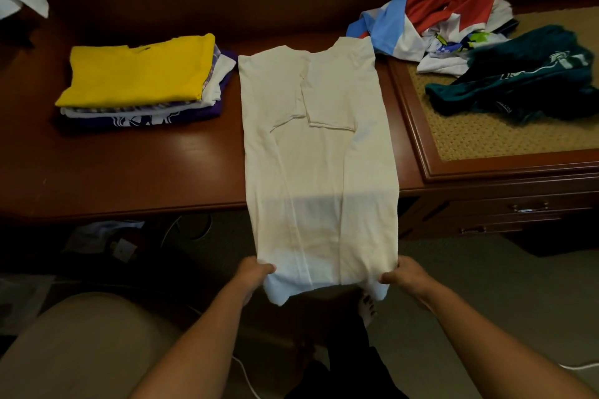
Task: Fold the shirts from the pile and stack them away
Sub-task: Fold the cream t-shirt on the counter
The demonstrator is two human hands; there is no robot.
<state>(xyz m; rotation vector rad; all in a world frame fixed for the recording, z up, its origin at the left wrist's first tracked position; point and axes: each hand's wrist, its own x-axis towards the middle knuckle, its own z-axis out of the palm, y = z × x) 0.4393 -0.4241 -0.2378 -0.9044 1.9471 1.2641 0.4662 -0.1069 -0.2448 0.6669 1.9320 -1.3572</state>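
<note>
We are partway through: a stack of folded shirts point(142, 84), yellow on top, sits at the counter's point(129, 172) left, while the unfolded pile point(453, 26) and a dark teal shirt point(525, 74) wait on the right. Between them lies the cream shirt point(317, 152), sleeves already folded in, its lower part hanging off the front edge. Our left hand point(256, 272) and right hand point(405, 274) each pinch 1 hem corner, so we judge the lengthwise fold comes next, then stacking

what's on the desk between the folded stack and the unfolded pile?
In the head view, the cream shirt lies between the folded stack and the unfolded pile, sleeves folded in. Left hand and right hand grip its hem.
</note>
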